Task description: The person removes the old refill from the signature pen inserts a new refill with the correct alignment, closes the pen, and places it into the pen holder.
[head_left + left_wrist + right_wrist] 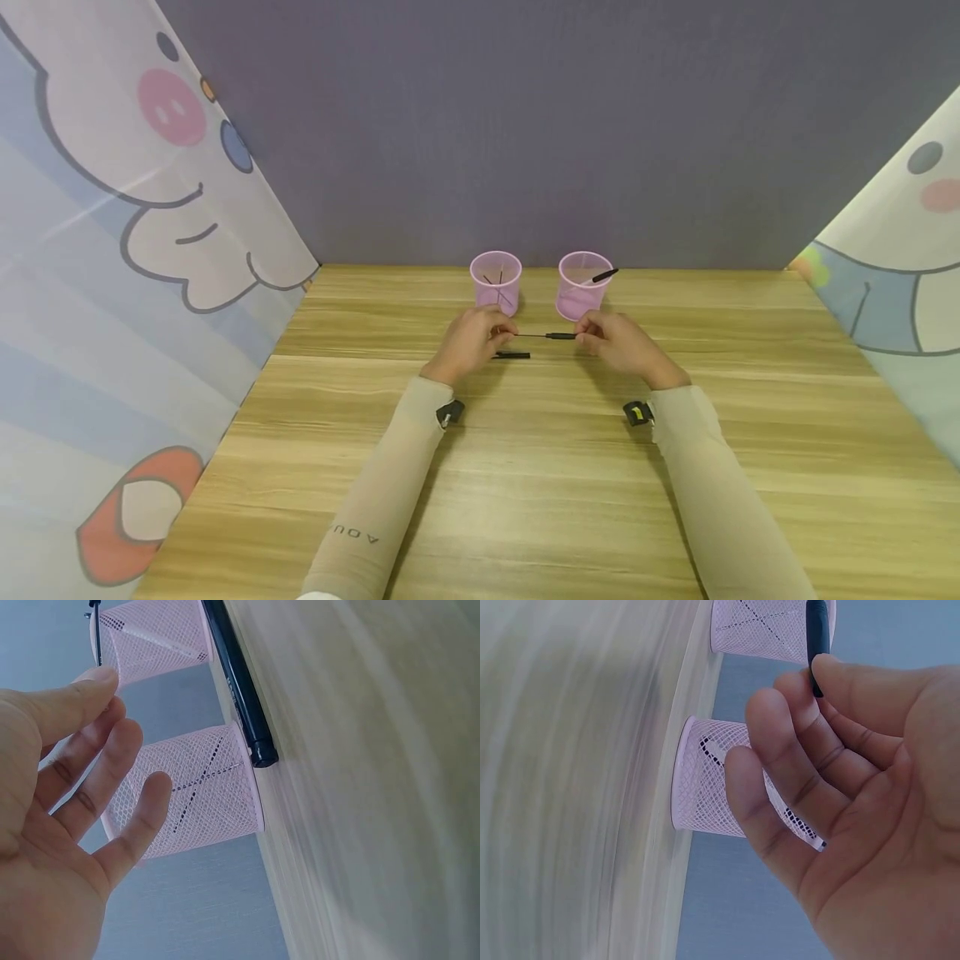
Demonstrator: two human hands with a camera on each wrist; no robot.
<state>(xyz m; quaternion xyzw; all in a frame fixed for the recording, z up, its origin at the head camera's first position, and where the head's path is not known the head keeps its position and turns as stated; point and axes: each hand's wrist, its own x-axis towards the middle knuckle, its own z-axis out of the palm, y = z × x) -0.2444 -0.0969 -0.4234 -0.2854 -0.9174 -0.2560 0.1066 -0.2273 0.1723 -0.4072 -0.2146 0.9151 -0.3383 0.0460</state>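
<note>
Between both hands, above the table, stretches a thin dark rod like a pen refill point(531, 335) with a black pen cap point(561, 336) at its right end. My left hand point(472, 337) pinches the thin rod between thumb and index finger, its other fingers loosely spread in the left wrist view. Thumb and fingers of my right hand point(617, 343) pinch the black cap, also seen in the right wrist view as a black cap point(818, 637). Just below the left fingers lies a black pen barrel point(513, 355) on the table, its near end partly hidden.
Behind the left hand stands a pink mesh cup point(497, 293) with thin dark sticks in it. A second pink mesh cup point(576, 304), behind the right hand, holds a black-ended pen point(604, 275). A grey wall point(555, 133) rises behind the wooden table point(540, 483).
</note>
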